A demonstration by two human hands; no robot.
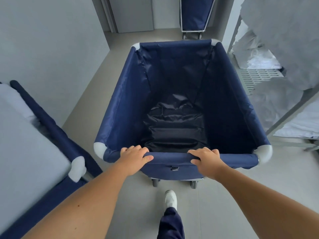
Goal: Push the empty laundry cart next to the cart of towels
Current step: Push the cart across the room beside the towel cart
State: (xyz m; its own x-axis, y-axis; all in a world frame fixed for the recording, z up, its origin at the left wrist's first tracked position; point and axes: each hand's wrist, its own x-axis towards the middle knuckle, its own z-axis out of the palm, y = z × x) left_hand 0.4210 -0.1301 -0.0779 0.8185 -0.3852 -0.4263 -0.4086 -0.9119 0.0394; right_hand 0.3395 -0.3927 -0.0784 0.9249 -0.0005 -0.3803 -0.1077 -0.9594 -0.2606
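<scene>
An empty laundry cart (120, 104) of dark blue fabric with grey corner caps stands on wheels right in front of me, its inside bare. My left hand (135, 156) grips the left part of its near rim. My right hand (206, 157) grips the right part of the same rim. At the lower left, close beside me, stands a second blue cart (57, 133) filled to the top with folded white towels (25, 135). A gap of floor separates the two carts.
A metal shelf rack (283, 121) with white linen and grey bags stands at the right. A third blue cart (195, 16) stands far ahead by a door. A grey wall (51, 40) runs along the left. My foot (170, 199) steps behind the cart.
</scene>
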